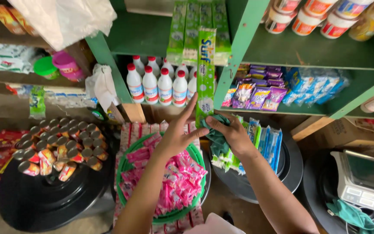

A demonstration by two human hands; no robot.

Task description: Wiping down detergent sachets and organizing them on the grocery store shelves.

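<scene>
A strip of green sachets (206, 73) hangs down in front of the green shelf (237, 52). My left hand (179, 132) reaches up with fingers spread and touches the strip's lower end. My right hand (232, 134) grips a dark green cloth (216, 138) and presses it against the bottom of the same strip. More green sachet strips (191, 30) hang behind it. Both arms stretch over a green basket (125, 167) of pink packets.
White bottles with red caps (159, 84) stand on the shelf behind. Purple and blue packets (278, 89) fill the right shelf. Small cans (61, 145) sit on a black drum lid at left. A weighing scale (364, 180) stands at right, with jars (321, 17) above.
</scene>
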